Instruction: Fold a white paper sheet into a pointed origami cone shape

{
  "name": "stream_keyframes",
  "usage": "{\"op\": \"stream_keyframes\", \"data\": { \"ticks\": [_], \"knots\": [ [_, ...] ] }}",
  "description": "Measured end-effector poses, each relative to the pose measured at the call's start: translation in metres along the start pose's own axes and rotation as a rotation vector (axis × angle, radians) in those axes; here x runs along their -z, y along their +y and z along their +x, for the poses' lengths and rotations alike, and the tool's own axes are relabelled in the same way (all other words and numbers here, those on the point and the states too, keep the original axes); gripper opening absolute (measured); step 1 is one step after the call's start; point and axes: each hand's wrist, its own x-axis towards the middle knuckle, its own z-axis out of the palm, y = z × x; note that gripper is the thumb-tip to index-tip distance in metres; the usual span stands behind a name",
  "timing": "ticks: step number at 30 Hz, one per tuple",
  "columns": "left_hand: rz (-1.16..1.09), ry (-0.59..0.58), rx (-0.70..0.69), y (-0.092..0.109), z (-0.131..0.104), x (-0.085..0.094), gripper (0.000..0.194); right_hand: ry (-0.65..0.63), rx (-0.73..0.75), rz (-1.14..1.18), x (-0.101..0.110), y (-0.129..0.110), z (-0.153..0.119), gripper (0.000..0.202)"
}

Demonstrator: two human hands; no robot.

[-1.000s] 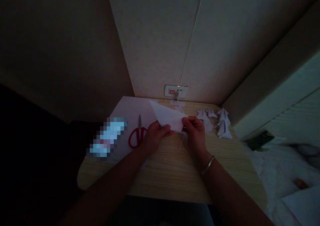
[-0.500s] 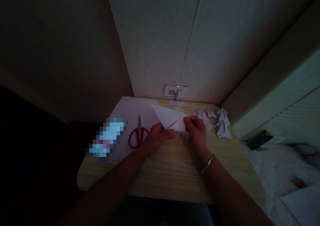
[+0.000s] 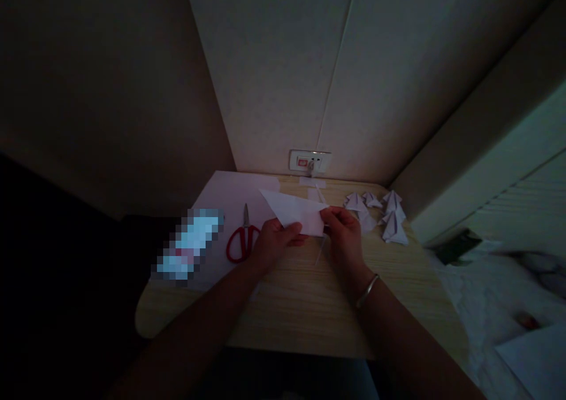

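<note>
A partly folded sheet of white paper [image 3: 297, 209] is held above the wooden table [image 3: 318, 317], its pointed corner toward the upper left. My left hand [image 3: 278, 241] grips its lower left edge, thumb on top and fingers beneath. At the paper's right end, my right hand [image 3: 342, 229] pinches it between thumb and fingers; a bracelet [image 3: 368, 291] circles that wrist. Just left of my left hand lie red-handled scissors [image 3: 244, 235], blades pointing away, on a large white sheet [image 3: 225, 196]. Folded paper pieces [image 3: 393, 223], several of them, stand beyond my right hand.
A lit, blurred-out phone-like screen [image 3: 190, 245] rests on the left of the white sheet. Behind the table is a wall socket [image 3: 310, 161] with a plug and a white cable. At lower right, another white sheet [image 3: 537, 356] lies on a pale patterned surface.
My left thumb has moved up onto the paper's face and presses it flatter; the small fold opening seen before no longer shows. The paper has shifted slightly left with both hands.
</note>
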Motion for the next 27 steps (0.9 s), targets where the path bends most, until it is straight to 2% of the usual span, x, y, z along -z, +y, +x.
{"op": "stream_keyframes", "data": {
  "ticks": [5,9,13,21,27],
  "knots": [
    [-0.032,0.079,-0.012,0.0014,-0.0003,-0.0004,0.02,-0.134,-0.06,-0.087,-0.0026,0.0037,-0.0027,0.024],
    [-0.025,0.075,-0.02,0.0025,-0.0004,-0.0005,0.024,-0.209,-0.053,-0.214,-0.0015,0.0073,-0.0037,0.029],
    [0.004,0.08,-0.031,0.0013,0.0002,0.0007,0.026,-0.225,-0.02,-0.263,0.001,0.0081,-0.0029,0.029],
    [0.01,0.108,-0.07,-0.0027,0.0023,0.0039,0.03,-0.262,-0.032,-0.218,0.0003,0.0086,-0.0015,0.023],
    [0.129,0.121,-0.065,0.0008,0.0002,0.0034,0.025,-0.22,-0.012,-0.164,0.0004,0.0066,-0.003,0.027]
  ]
}}
